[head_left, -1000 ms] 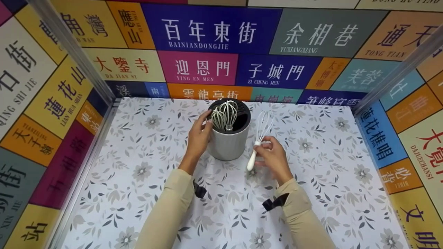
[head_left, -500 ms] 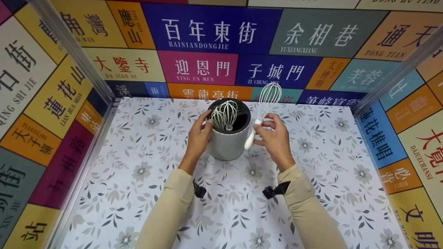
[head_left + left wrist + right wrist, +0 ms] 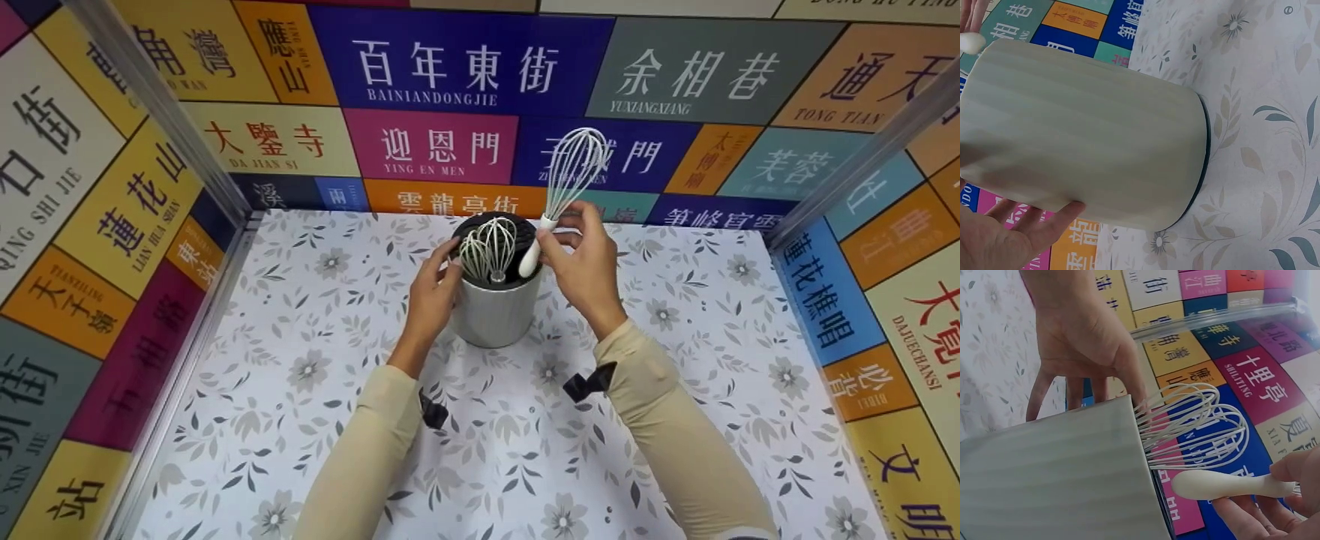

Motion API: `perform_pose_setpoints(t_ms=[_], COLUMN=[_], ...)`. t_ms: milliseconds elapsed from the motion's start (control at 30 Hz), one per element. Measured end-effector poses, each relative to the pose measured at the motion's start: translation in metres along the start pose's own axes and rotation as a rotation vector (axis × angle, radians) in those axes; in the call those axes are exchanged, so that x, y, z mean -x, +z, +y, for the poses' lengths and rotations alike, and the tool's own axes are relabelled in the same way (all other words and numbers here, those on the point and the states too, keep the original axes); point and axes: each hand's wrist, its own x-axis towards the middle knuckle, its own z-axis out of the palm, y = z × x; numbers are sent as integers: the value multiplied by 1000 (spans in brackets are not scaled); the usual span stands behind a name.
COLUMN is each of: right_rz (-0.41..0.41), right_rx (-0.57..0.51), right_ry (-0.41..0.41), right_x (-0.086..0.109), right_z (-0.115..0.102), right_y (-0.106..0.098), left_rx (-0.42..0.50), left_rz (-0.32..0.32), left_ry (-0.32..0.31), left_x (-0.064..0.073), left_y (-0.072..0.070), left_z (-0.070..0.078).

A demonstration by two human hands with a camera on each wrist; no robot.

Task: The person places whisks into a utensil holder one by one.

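Observation:
A grey utensil holder with a black rim stands upright on the table. Two pale whisks rest in it, wire loops up at the left of the opening. My left hand rests against the holder's left side, fingers spread along the wall and up to the rim. In my right hand, a white whisk is pinched near the top of its handle. Its wires point up and its handle end slants down to the holder's right rim. The right wrist view shows that handle close beside the opening.
A white tablecloth with grey flowers and leaves lies under the holder. Panels of coloured signs rise behind and on both sides, joined by metal corner posts.
My right hand has lifted the whisk from beside the holder's base up to its rim and slightly left. The left hand and the holder have stayed in place.

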Motion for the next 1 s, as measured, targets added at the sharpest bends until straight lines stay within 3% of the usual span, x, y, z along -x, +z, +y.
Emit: perform_pose_setpoints(t_ms=[400,1000], right_rz=[-4,-18], right_rx=[186,262], right_ry=[-65,-37], right_x=[-11,-8], right_z=[22,28], right_y=[11,13], left_rx=[6,-6], left_rz=[6,16], left_ry=[-17,2], left_x=[-1,0], left_y=[1,1], left_z=[0,0])
